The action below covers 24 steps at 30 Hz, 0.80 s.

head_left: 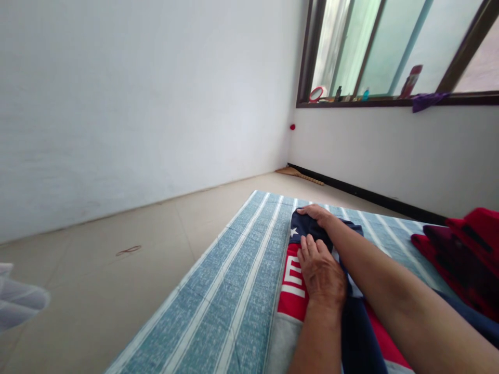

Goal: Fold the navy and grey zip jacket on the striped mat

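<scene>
A partly folded garment (291,307) lies on the striped mattress, with navy, red and grey blocks, white lettering and a white star. My left hand (322,272) rests on it with fingers stretched out flat, across the border of the navy and red parts. Farther up, my right hand (316,214) curls its fingers over the far navy edge of the cloth; its thumb is hidden. Navy cloth and a red strip of the garment show between and under my forearms, which cover much of the rest.
Folded dark red clothes (463,259) are piled at the right on the blue striped mattress (218,306). White translucent material (19,298) juts in at the left. A thin reddish loop (128,251) lies on the floor. Bottles and a round mirror (316,94) stand on the windowsill.
</scene>
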### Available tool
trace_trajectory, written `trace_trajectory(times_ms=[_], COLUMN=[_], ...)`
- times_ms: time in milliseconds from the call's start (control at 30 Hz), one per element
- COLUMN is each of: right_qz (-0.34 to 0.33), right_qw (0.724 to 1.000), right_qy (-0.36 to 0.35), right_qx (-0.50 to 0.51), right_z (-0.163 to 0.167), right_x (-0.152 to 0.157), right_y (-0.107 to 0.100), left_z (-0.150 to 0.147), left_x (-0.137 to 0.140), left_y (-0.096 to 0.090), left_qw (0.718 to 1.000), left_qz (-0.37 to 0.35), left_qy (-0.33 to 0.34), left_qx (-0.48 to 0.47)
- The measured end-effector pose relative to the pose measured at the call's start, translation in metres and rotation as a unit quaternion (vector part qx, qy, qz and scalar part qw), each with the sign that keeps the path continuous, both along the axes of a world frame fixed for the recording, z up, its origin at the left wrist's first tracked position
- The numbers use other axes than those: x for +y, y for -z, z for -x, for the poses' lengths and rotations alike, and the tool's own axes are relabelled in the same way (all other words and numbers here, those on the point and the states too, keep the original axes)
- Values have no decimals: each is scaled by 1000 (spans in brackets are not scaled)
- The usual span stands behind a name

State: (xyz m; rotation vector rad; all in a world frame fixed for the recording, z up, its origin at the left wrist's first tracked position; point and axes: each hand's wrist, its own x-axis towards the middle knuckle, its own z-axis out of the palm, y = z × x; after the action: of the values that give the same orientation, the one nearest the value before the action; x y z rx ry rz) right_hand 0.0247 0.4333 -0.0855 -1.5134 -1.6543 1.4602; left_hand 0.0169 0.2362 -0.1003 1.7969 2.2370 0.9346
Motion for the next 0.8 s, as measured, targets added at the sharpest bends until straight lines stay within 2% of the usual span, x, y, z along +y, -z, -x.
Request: trace_trajectory(times_ms=[100, 233, 333, 433, 567, 667, 800], right_qz=[-40, -107, -167, -231, -292, -317, -332], right_qw=[999, 991, 973, 940, 893, 863, 840], right_qy=[-4, -38, -71, -88, -88, -93, -83], right_qx=[-11, -68, -146, -233, -332, -381, -420], right_z=[2, 2, 4, 8, 11, 7, -21], right_x=[2, 5, 5, 1, -11, -25, -54], right_y=[11, 15, 13, 8, -4, -22, -47], left_z=[3, 7, 9, 9, 9, 10, 12], left_x=[0, -1, -1, 1, 3, 5, 6], left_y=[-1, 1, 3, 5, 6, 5, 2], left_qw=[999, 997, 996, 996, 997, 996, 995], left_qz=[42, 72, 82, 88, 81, 84, 96], left_qy=[-9, 8, 13, 8, 7, 7, 5], left_qx=[-1, -3, -8, -6, 4, 12, 31])
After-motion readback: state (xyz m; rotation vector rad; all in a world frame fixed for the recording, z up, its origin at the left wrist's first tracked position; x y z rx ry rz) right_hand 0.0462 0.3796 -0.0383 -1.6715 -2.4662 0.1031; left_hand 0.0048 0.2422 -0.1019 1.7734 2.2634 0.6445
